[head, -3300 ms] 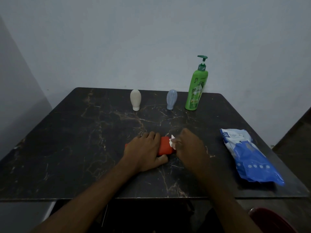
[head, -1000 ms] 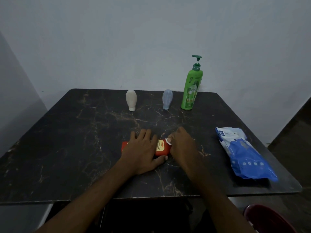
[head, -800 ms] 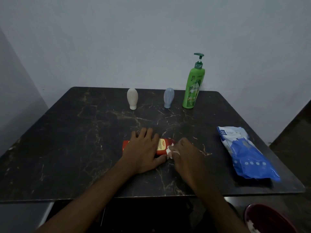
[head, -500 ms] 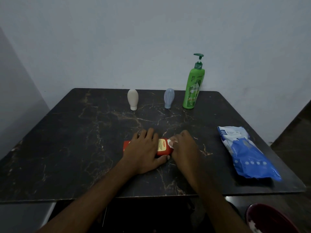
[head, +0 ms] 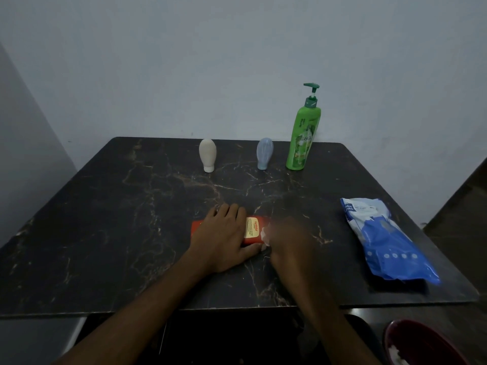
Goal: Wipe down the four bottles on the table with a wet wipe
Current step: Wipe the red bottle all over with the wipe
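Observation:
A red bottle [head: 253, 229] with a cream label lies flat on the dark marble table [head: 105, 219] near the front. My left hand [head: 224, 238] presses down on its left part and covers most of it. My right hand [head: 290, 241], blurred, holds a white wet wipe [head: 264, 234] against the bottle's right end. At the back stand a cream bottle [head: 207, 158], a pale blue bottle [head: 264, 156] and a tall green pump bottle [head: 303, 135], all upright.
A blue and white wet-wipe pack [head: 384, 238] lies on the right side of the table. A dark red bin [head: 421, 343] sits on the floor below the table's front right corner. A plain wall stands close behind the table.
My right hand has kept rubbing the wipe back and forth at the red bottle's right end. The bottle turned earlier so that its label faces up. My left hand stays on it.

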